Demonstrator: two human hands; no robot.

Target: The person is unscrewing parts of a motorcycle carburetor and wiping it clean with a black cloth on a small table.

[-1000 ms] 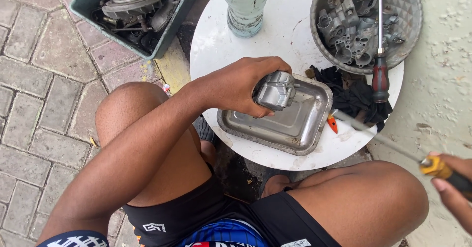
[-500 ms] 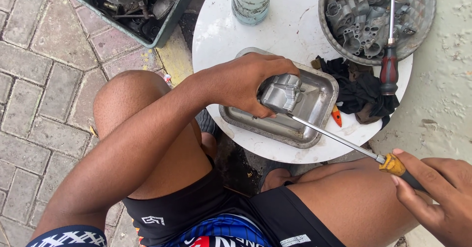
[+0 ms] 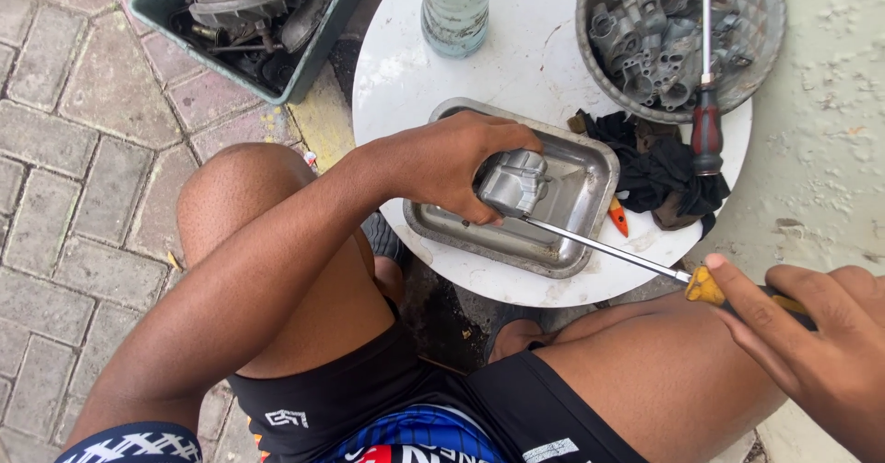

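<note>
My left hand [image 3: 456,164] grips a small grey cast-metal engine part [image 3: 513,183] and holds it over a rectangular steel tray [image 3: 590,164] on a round white table [image 3: 516,67]. My right hand [image 3: 816,334] holds the yellow handle of a long screwdriver [image 3: 608,251]. Its thin shaft runs up-left and its tip meets the underside of the metal part. Both of my bare knees sit below the table edge.
A grey basket [image 3: 765,11] of metal parts stands at the table's back right, with a red-handled screwdriver [image 3: 706,131] leaning out of it. A black rag [image 3: 659,164] and a glass bottle [image 3: 456,7] are also on the table. A green crate [image 3: 313,53] of engine parts sits on the brick paving.
My right hand has brought the yellow-handled screwdriver in from the right, and its tip now touches the metal part. My left hand has kept the part over the tray.
</note>
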